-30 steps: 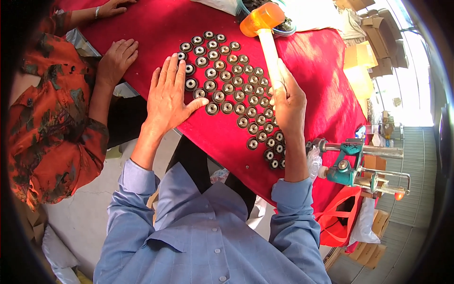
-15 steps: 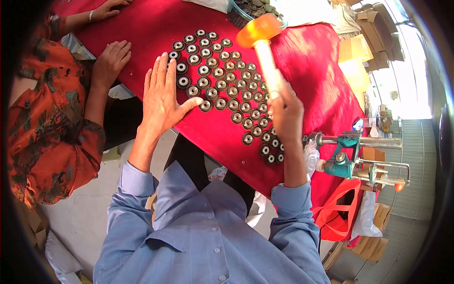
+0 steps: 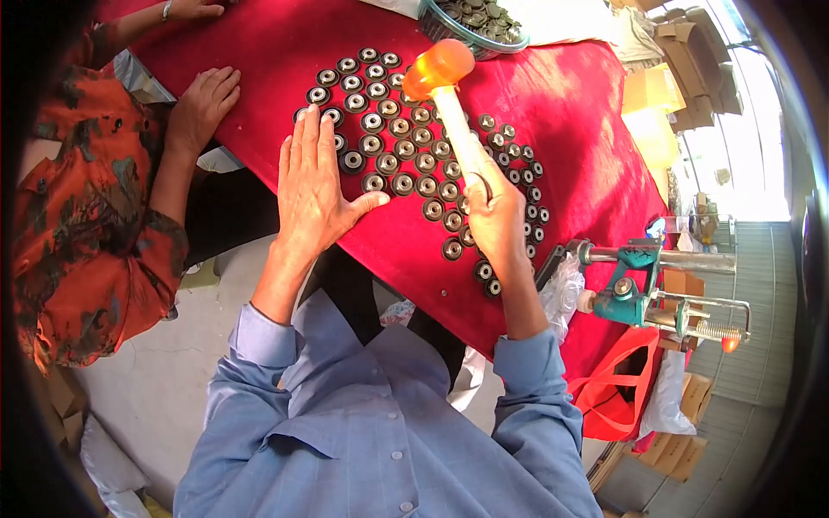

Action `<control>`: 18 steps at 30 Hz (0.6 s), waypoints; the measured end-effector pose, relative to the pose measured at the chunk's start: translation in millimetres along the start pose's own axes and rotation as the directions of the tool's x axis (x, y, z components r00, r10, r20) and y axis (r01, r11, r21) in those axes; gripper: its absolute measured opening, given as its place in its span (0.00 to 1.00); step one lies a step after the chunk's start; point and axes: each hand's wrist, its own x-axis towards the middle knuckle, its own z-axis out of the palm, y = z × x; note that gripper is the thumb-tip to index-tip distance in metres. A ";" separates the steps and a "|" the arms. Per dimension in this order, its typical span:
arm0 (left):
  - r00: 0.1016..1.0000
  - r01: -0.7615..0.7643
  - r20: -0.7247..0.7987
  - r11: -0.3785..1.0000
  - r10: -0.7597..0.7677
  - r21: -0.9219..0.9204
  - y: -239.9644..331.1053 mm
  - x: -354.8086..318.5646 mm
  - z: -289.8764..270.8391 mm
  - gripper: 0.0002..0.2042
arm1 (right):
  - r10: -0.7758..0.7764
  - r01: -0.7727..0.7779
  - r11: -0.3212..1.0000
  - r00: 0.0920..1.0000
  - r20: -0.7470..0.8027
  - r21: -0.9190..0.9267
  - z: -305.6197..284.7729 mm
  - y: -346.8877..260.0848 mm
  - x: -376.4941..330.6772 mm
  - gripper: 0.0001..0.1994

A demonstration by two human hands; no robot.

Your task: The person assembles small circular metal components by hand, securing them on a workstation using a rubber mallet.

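My right hand (image 3: pixel 495 217) is wrapped round the pale handle of a mallet (image 3: pixel 458 129) with an orange head. The mallet is over a cluster of small round parts (image 3: pixel 401 183), dark rings with shiny metal centres, laid out on a red cloth (image 3: pixel 570 129). Its head and handle hide some of them, and whether the head touches any I cannot tell. My left hand (image 3: pixel 315 188) lies flat, fingers together and thumb stretched out, at the cluster's left edge. The fingertips reach the parts there, and the hand covers a few.
Beside me on the left, a person in an orange patterned shirt rests a hand (image 3: pixel 205 105) on the cloth. A basket (image 3: pixel 471 33) of dark discs stands at the far edge. To the right are a green metal clamp-like device (image 3: pixel 635 281) and a red bag (image 3: pixel 617 384).
The mallet and my right hand have moved left and a little nearer to me, uncovering round parts on the right. My left hand has shifted slightly right.
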 end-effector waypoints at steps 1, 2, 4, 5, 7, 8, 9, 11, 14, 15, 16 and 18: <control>1.000 0.016 0.006 1.000 -0.016 0.011 -1.3 0.4 0.3 0.63 | 0.013 -0.013 1.000 1.000 0.004 0.001 -0.3 -0.2 1.6 0.22; 1.000 0.019 0.002 1.000 -0.019 0.014 -1.8 2.0 0.4 0.63 | 0.026 -0.026 1.000 1.000 0.008 0.001 -1.7 0.2 3.1 0.22; 1.000 -0.008 -0.024 1.000 0.008 0.006 -1.3 4.4 2.2 0.63 | -0.014 0.014 1.000 1.000 0.019 0.007 -5.3 -1.4 13.0 0.23; 1.000 0.013 0.003 1.000 -0.013 0.004 0.6 1.8 0.2 0.63 | 0.050 -0.052 0.997 0.997 0.053 0.049 -9.0 -6.7 8.0 0.23; 1.000 -0.004 -0.014 1.000 0.004 0.008 -0.7 0.8 1.2 0.63 | 0.065 -0.069 0.994 0.997 0.048 0.089 -16.5 -22.2 -0.7 0.24; 0.999 -0.025 -0.036 1.000 0.026 0.016 -2.6 0.8 0.8 0.63 | 0.076 -0.080 0.988 0.996 0.038 0.134 -18.5 -30.8 -3.5 0.26; 0.999 -0.015 -0.035 1.000 0.015 0.009 -2.7 0.0 -0.7 0.63 | 0.058 -0.061 0.992 0.998 0.029 0.109 -20.6 -38.1 -7.1 0.25; 0.999 -0.013 -0.033 1.000 0.013 0.008 -1.0 1.1 -0.2 0.63 | 0.006 -0.008 0.998 0.999 0.040 0.061 -15.9 -32.7 -12.8 0.24; 1.000 -0.006 -0.016 1.000 0.006 0.004 -0.4 2.0 -0.1 0.63 | -0.103 0.106 0.993 0.993 0.055 -0.054 8.0 -8.8 -15.2 0.25; 1.000 -0.002 0.000 1.000 0.002 -0.002 -0.3 3.1 0.2 0.63 | -0.109 0.110 0.994 0.992 0.066 -0.023 3.1 -5.5 -14.5 0.25; 1.000 0.002 -0.004 1.000 -0.002 0.001 -1.6 3.6 2.0 0.63 | -0.118 0.118 0.993 0.989 0.084 0.012 -1.2 -11.8 -10.1 0.24; 1.000 -0.002 -0.028 1.000 0.002 -0.018 -5.1 -1.3 1.9 0.63 | -0.030 0.020 0.997 0.988 0.152 0.068 -8.1 -33.9 -8.1 0.23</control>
